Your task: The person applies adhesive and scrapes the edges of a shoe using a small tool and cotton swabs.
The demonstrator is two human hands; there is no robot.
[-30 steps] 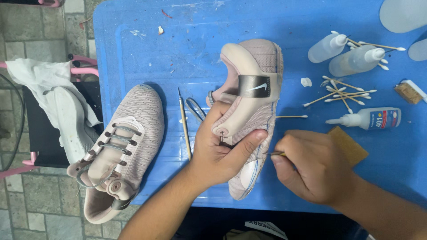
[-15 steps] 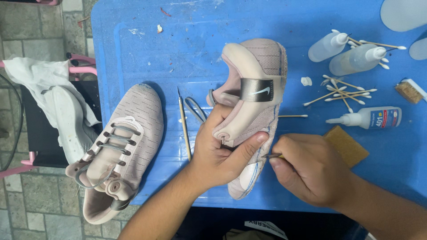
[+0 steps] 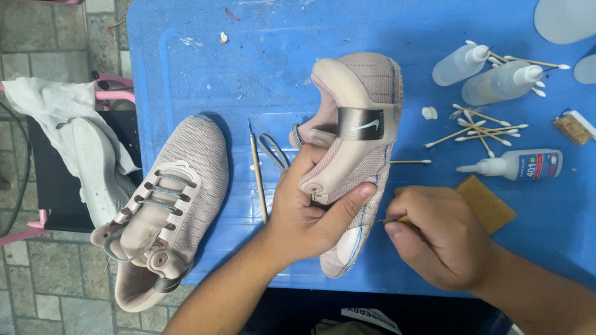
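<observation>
Two squeeze bottles beyond shoe

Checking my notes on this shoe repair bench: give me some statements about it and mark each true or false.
1. The left hand grips the pink sneaker lying on its side. True.
2. The right hand holds a glue bottle. False: it holds a thin tool against the shoe; the glue bottle lies on the blue table.
3. The second sneaker lies left of the held one. True.
4. The cotton swabs are stuck inside the second sneaker. False: they are scattered on the table.
</observation>
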